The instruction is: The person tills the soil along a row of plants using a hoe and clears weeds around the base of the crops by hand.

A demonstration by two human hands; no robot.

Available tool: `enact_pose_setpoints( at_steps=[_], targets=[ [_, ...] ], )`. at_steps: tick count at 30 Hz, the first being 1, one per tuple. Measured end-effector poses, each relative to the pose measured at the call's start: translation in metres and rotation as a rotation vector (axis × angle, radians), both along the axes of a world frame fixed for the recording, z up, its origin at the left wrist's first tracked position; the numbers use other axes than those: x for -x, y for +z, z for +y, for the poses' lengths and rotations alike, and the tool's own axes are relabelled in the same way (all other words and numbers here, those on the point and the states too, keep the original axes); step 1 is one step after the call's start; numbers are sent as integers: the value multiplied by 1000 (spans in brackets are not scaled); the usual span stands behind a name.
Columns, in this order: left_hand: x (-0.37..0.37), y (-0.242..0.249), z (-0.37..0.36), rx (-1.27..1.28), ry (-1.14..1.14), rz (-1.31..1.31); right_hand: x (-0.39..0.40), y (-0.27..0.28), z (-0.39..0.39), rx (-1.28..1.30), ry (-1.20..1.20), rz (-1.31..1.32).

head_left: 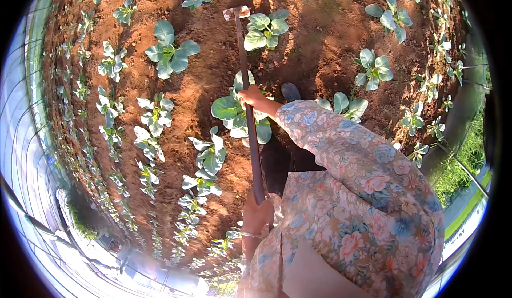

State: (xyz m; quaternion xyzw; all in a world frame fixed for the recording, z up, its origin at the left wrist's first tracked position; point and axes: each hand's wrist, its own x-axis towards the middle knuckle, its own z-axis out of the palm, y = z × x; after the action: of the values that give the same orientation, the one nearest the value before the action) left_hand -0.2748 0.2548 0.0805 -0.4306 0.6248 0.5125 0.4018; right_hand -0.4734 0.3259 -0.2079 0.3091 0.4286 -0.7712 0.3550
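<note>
A hoe with a long dark handle runs nearly straight up the view. Its pale metal head is at the far end, by a leafy green plant, low over or on the reddish soil; contact cannot be made out. Partway along the handle, my right hand is closed around it, above another broad-leaved plant. Lower down, near my body, my left hand wraps the handle's near end, a bracelet at its wrist. Floral sleeves cover my arms.
Rows of similar plants grow in the brown soil on both sides. A dark shoe is beside the plant under my right hand. Green grass borders the field at right; curved frame-like lines edge the left.
</note>
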Motion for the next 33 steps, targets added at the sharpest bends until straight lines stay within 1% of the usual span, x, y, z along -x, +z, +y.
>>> enact_pose_setpoints(
  at_steps=[1, 2, 3, 4, 5, 6, 7, 8, 9, 10, 11, 14, 15, 16, 17, 18, 20, 21, 23, 26, 27, 28, 29, 30, 31, 32, 33],
  targets=[
    [-5, -4, 0, 28, -91, 19, 3, -10, 1, -9, -13, -44],
    [-10, -8, 0, 59, -181, 39, -6, -15, -3, -125, 57, -93],
    [-4, 17, 2, 30, -207, -26, -23, -3, 1, -188, 123, 2],
    [-4, 34, 0, 4, -226, -90, -33, 18, 2, -308, 262, -78],
    [-20, 46, -10, -22, -224, -48, -48, 31, -1, -373, 325, -73],
    [-39, 59, -21, -48, -221, 1, -59, 48, -12, -430, 275, -186],
    [-48, 80, -26, 16, -109, -96, -59, 82, -11, -319, 261, -269],
    [-51, 104, -29, 77, -7, -195, -69, 88, -20, -252, 219, -253],
    [-51, 117, -31, -41, 219, -139, -71, 99, -26, -245, 189, -248],
    [-47, 121, -28, 24, 107, -120, -67, 104, -27, -175, 122, -222],
    [-42, 120, -25, 90, -6, -97, -59, 106, -26, -105, 54, -190],
    [-6, 89, -16, 61, -223, 38, -12, 91, -13, -105, -42, -76],
    [16, 74, -4, -64, 101, -43, 14, 82, -6, -123, -69, -48],
    [31, 49, -2, -204, 146, -25, 40, 75, 6, -153, -94, -56],
    [38, 17, 3, -249, 193, 43, 66, 65, 18, -183, -122, -67],
    [61, -5, 18, -176, 121, 91, 90, 33, 30, -112, -139, 29],
    [101, -51, 45, -237, 105, 96, 122, -57, 56, -17, -170, 170],
    [107, -77, 60, -257, 116, 134, 130, -119, 70, -50, -186, 169],
    [112, -96, 75, -316, 118, 30, 124, -240, 99, -129, -223, 147],
    [61, -85, 72, -323, 72, -135, 66, -94, 121, -729, 397, 259],
    [40, -82, 59, -319, 53, -114, 55, -52, 115, -687, 219, 21],
    [23, -73, 45, -316, 29, -97, 43, -35, 104, -663, 173, -7],
    [24, -48, 31, -317, 103, -158, 29, -20, 93, -634, 126, -39],
    [31, -19, 20, -291, 104, -209, 7, -36, 73, -438, -24, -42],
    [17, -1, -1, -282, 61, -164, -11, -12, 60, -381, -50, -75],
    [8, 22, -15, -198, 15, -138, -28, 14, 48, -324, -77, -110],
    [11, 50, -22, -138, -92, -150, -26, 77, 49, -417, 6, -159]
  ],
)
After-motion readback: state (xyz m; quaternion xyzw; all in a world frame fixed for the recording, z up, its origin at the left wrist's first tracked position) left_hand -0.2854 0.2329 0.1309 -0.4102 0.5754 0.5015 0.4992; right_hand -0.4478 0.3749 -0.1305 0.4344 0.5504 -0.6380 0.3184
